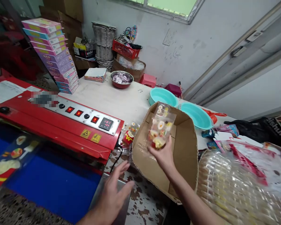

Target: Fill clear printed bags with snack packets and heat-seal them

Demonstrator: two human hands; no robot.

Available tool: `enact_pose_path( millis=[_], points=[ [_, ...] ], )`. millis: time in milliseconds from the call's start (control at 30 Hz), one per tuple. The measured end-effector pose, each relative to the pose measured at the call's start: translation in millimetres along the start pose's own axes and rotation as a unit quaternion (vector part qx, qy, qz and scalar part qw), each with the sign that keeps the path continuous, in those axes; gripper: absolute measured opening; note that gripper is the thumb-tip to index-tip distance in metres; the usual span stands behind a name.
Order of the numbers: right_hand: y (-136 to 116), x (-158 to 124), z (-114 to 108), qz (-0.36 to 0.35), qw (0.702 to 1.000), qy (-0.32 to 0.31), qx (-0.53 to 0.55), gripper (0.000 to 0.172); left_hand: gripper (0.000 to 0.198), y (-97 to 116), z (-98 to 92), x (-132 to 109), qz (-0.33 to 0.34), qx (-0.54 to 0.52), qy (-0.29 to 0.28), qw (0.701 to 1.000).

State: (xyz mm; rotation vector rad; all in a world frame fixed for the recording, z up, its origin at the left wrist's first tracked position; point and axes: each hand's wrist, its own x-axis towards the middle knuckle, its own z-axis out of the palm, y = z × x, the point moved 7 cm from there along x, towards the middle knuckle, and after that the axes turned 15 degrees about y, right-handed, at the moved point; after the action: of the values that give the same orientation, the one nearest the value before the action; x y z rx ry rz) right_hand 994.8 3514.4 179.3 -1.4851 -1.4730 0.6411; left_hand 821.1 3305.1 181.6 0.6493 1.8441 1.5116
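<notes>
My right hand (162,153) grips a clear plastic packet (161,126) of small food-shaped pieces, among them fried eggs and yellow fries, over a cardboard box (184,156). Whether it is one packet or a few stacked together I cannot tell. With fingers spread and nothing in it, my left hand (115,190) hovers beside the box, near the end of a red sealing machine (100,125). Another packet (11,159) with a red fries carton print lies on the machine's blue belt (58,175). More packets (129,134) rest between the machine and the box.
Two turquoise basins (164,97) stand behind the box, and a metal bowl (121,78) of small wrapped packs sits farther back. Stacked coloured boxes (56,59) rise at the left. Bubble wrap (234,187) and plastic bags (259,162) crowd the right side.
</notes>
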Motion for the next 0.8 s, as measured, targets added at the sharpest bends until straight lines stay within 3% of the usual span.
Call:
enact_pose_path(
  millis=[67,167,233,300,367,433,467,533,700,800],
  points=[
    [-15,-55,-15,0.018,0.993,-0.098,0.057,0.122,0.084,19,40.8,11,-0.023,-0.096,-0.063,0.993],
    [-23,-101,-33,0.069,0.981,-0.171,0.059,0.129,0.073,26,61.7,23,-0.073,-0.180,-0.114,0.974],
    [-31,-97,-46,0.072,0.984,-0.147,0.073,0.132,0.058,21,52.6,21,-0.090,-0.183,-0.143,0.968],
    [-45,-83,-49,0.070,0.977,-0.155,0.126,0.124,0.051,13,33.2,10,-0.109,-0.168,-0.182,0.963],
    [-59,-78,-37,0.077,0.951,-0.246,0.171,0.091,0.049,2,9.5,-5,-0.136,-0.150,-0.209,0.957],
    [-68,-86,-20,0.097,0.918,-0.344,0.175,0.044,0.048,-8,-12.1,-17,-0.163,-0.140,-0.214,0.953],
    [-70,-92,-12,0.112,0.907,-0.369,0.170,0.031,0.049,-12,-20.1,-21,-0.179,-0.146,-0.210,0.950],
    [-68,-106,2,0.149,0.900,-0.375,0.163,0.031,0.048,-16,-30.4,-22,-0.212,-0.173,-0.180,0.945],
    [-65,-142,30,0.192,0.892,-0.382,0.147,0.032,0.045,-21,-40.7,6,-0.247,-0.236,0.000,0.940],
    [-58,-153,39,0.211,0.900,-0.354,0.141,0.034,0.041,-31,-42.2,18,-0.256,-0.242,0.064,0.934]
  ],
)
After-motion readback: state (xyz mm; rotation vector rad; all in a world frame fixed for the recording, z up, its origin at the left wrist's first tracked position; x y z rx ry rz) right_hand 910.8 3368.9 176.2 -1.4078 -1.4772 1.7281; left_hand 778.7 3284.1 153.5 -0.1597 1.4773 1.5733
